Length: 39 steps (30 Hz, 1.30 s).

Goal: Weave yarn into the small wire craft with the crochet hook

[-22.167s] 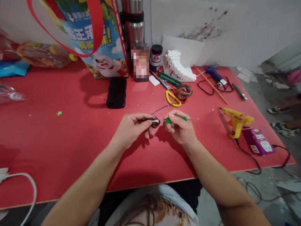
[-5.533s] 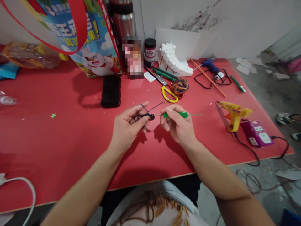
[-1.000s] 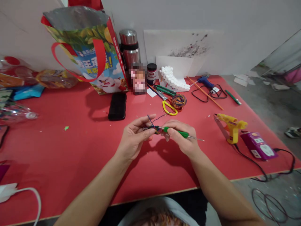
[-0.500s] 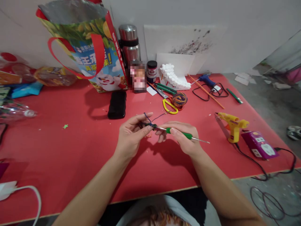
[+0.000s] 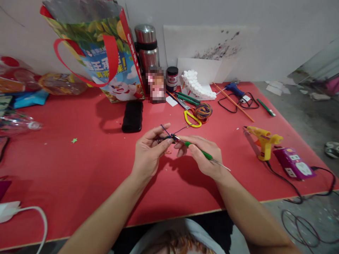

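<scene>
Over the red table, my left hand (image 5: 149,150) pinches a small dark piece of crochet work (image 5: 173,138) between thumb and fingers. A strand of dark blue yarn (image 5: 165,130) loops over its raised index finger. My right hand (image 5: 208,155) is closed round the green grip of a crochet hook (image 5: 206,154). The hook's metal tip meets the crochet work at my left thumb, and its other end sticks out toward the lower right. From the work the yarn runs back to a multicoloured yarn ball (image 5: 203,110), which lies against yellow-handled scissors (image 5: 192,119).
A black phone-like case (image 5: 132,116) lies left of the scissors. Behind stand a printed bag (image 5: 92,63), a steel thermos (image 5: 147,46) and a dark jar (image 5: 172,79). To the right are a yellow glue gun (image 5: 265,139) and a purple power box (image 5: 293,162), with cords trailing over the table's edge.
My right hand has tilted the crochet hook more steeply, its rear end swinging down and left. The hook's tip has shifted slightly up at the work. My left hand keeps its pinch.
</scene>
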Motion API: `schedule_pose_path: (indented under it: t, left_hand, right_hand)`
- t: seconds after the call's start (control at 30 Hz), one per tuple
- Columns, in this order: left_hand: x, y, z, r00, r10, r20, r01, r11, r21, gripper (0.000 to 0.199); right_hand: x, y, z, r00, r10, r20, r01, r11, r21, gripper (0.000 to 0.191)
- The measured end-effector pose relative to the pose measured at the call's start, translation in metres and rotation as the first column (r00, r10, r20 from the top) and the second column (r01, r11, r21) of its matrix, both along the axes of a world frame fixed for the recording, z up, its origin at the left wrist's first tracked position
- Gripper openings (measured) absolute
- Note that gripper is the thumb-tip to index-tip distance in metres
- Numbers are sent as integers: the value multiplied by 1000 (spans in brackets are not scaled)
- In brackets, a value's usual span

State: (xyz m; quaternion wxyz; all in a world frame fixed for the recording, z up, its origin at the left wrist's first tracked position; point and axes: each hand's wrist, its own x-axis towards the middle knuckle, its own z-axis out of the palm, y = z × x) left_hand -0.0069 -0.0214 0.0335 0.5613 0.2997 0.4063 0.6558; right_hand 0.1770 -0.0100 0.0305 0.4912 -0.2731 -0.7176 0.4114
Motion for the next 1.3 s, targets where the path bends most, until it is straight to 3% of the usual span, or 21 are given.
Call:
schedule_pose_path:
  t: [0.2, 0.3, 0.5, 0.7, 0.9, 1.0, 1.13, 1.3]
  left_hand:
    - [-1, -1, 2, 990, -135, 37, 136, 990, -36, 50]
    - [-1, -2, 1, 979, -204, 26, 205, 979, -11, 53]
    - [-3, -2, 0, 970, -241, -1, 241, 970, 1, 55]
    - [-5, -1, -4, 967, -250, -40, 250, 968, 6, 59]
    - [-4, -2, -3, 979, -163, -120, 168, 985, 28, 32]
    - [-4, -1, -5, 964, -183, -193, 186, 982, -2, 28]
    - [-7, 0, -9, 959, -239, -155, 233, 971, -57, 52]
    - [-8, 0, -7, 966, -229, -116, 228, 973, -25, 71]
  right_hand:
    - [3, 4, -8, 981, -146, 124, 121, 973, 194, 27]
    - [4, 6, -13, 976, -201, 81, 176, 954, 241, 28]
    - [5, 4, -16, 983, -181, -44, 183, 981, 67, 26]
    - [1, 4, -13, 979, -172, -108, 171, 985, -17, 23]
    - [-3, 6, -10, 961, -187, -203, 137, 962, -238, 22]
    - [-4, 7, -11, 955, -165, -246, 90, 953, -290, 24]
    - [-7, 6, -13, 950, -123, -289, 27, 949, -315, 23]
    - [-12, 1, -14, 955, -123, -269, 23, 937, -347, 22]
